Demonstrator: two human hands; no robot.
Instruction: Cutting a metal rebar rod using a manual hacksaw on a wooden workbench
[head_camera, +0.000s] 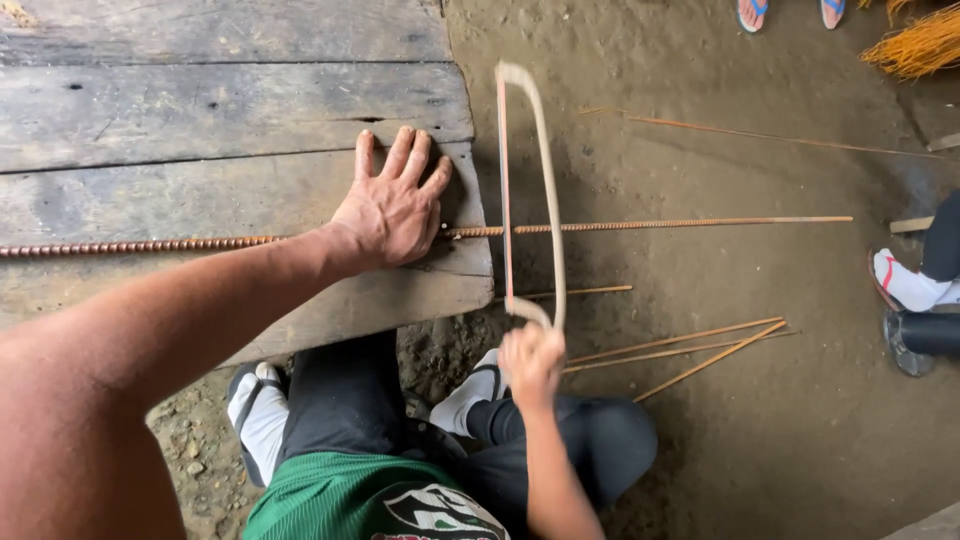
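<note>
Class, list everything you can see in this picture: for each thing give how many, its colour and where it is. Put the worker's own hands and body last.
Ribbed steel bar: one, rusty brown, lying across the planks and out over the dirt floor.
Hacksaw: one, pale frame, blade across the bar just past the plank edge.
Wooden planks: several, grey, weathered, upper left.
Thin rods: several, rusty, on the dirt floor at right.
Straw bundle: one, orange, top right.
Other people's feet: sandalled, right edge and top.
Left hand: flat on the bar, pressing it to the plank.
Right hand: gripping the hacksaw handle.
Own legs: dark trousers, white socks, sandals, bottom.
</note>
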